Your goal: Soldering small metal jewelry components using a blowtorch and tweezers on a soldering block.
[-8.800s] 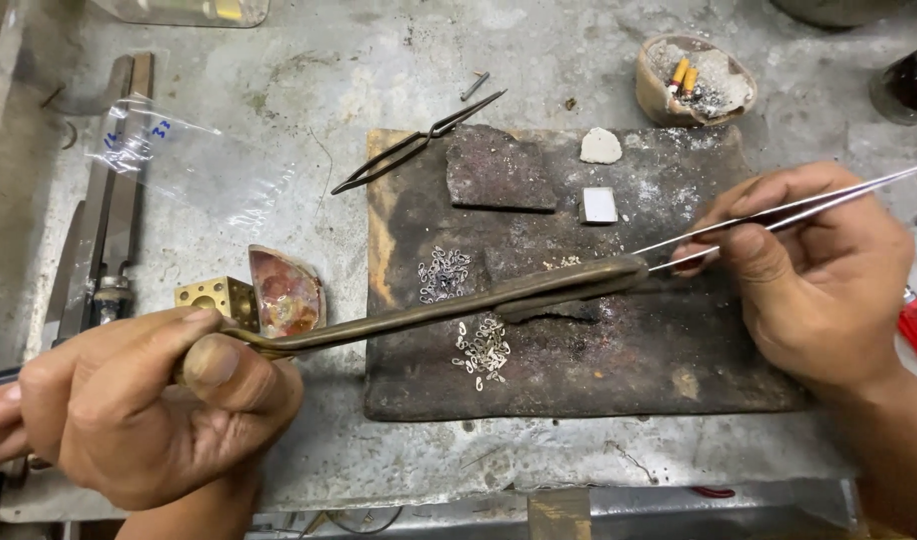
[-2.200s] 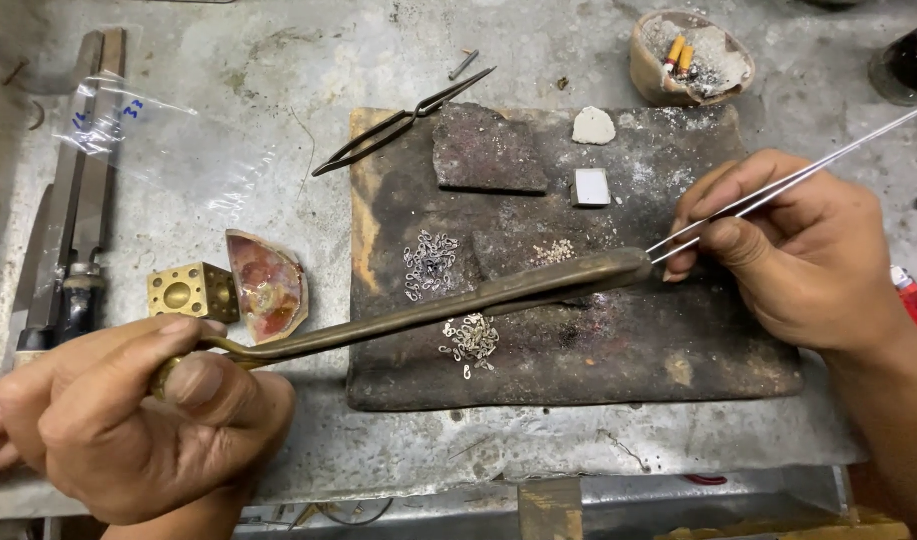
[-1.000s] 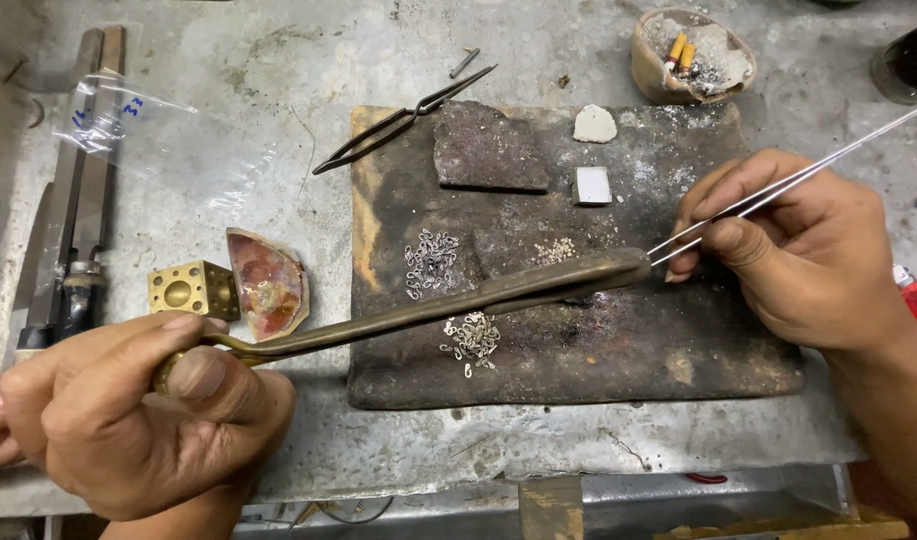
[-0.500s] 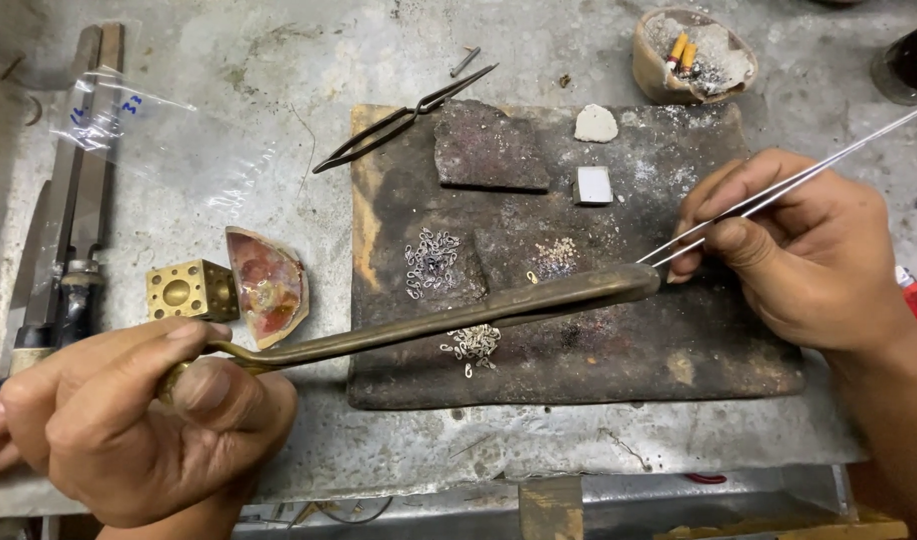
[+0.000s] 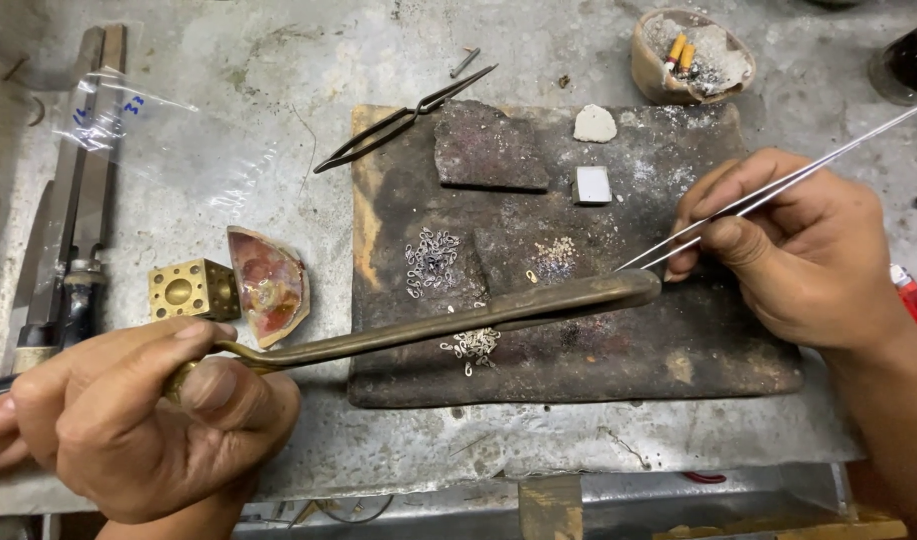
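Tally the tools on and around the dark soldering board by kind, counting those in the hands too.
Tweezers: 2 – a silver pair in the right hand, a dark pair lying at the board's top-left corner.
Long brass torch pipe: 1, gripped by the left hand.
Brass dapping block: 1.
Total: 4

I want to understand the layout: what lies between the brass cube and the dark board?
In the head view, a broken reddish dish shard leans beside the brass cube; then bare metal bench up to the dark board.
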